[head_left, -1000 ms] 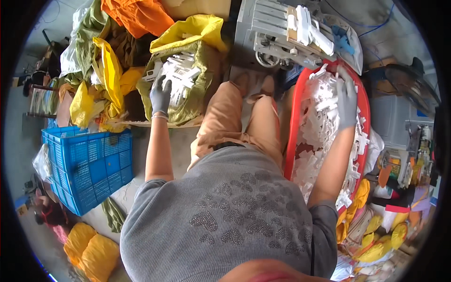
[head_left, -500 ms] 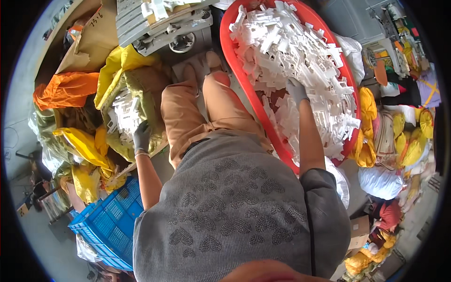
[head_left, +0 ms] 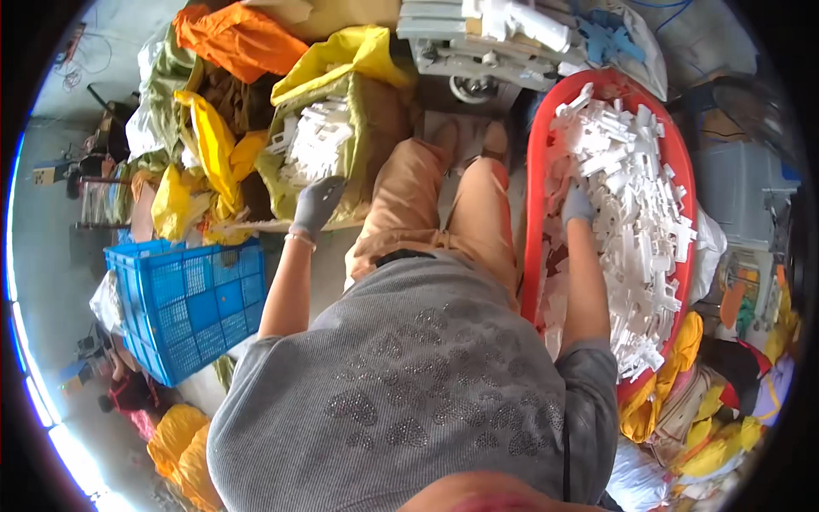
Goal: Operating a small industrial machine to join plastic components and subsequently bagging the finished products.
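Note:
In a grey glove with dark fingertips, my left hand (head_left: 319, 205) is at the near edge of an olive woven sack (head_left: 363, 128). Its fingers are curled together, and whatever they may hold is hidden. White plastic parts (head_left: 317, 141) are heaped inside that sack. On the right stands a long red tub (head_left: 534, 205) with a large pile of similar white plastic parts (head_left: 636, 205). My gloved right hand (head_left: 578, 206) reaches into the tub's left side. Its fingers are close together against the parts, and their tips are partly hidden.
A blue plastic crate (head_left: 192, 294) stands on the left, below yellow bags (head_left: 213, 154) and an orange sack (head_left: 239, 38). Ahead is a grey metal machine (head_left: 461, 43) with a handwheel. Yellow and white bags (head_left: 648, 469) lie at the lower right.
The view has turned, so the sack and tub appear farther right. My left hand has drawn back toward the sack's near edge. My right hand is still among the parts in the tub.

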A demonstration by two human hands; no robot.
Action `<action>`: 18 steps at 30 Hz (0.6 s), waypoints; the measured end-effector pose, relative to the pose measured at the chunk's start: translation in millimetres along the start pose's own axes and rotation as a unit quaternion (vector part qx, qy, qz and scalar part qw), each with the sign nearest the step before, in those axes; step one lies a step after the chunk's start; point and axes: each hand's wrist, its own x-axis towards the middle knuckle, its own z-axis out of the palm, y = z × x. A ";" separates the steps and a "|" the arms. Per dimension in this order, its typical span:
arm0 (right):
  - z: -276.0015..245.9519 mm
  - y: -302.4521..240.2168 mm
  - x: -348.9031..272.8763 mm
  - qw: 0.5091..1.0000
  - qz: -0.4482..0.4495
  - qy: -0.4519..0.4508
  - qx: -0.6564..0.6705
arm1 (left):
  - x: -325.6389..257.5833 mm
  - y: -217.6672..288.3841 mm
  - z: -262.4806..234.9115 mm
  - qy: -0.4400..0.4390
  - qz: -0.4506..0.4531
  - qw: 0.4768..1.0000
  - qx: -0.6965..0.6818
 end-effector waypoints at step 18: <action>-39.7 105.3 -128.5 0.894 0.007 0.242 0.377 | 158.2 236.9 -61.3 0.163 0.393 0.905 -0.007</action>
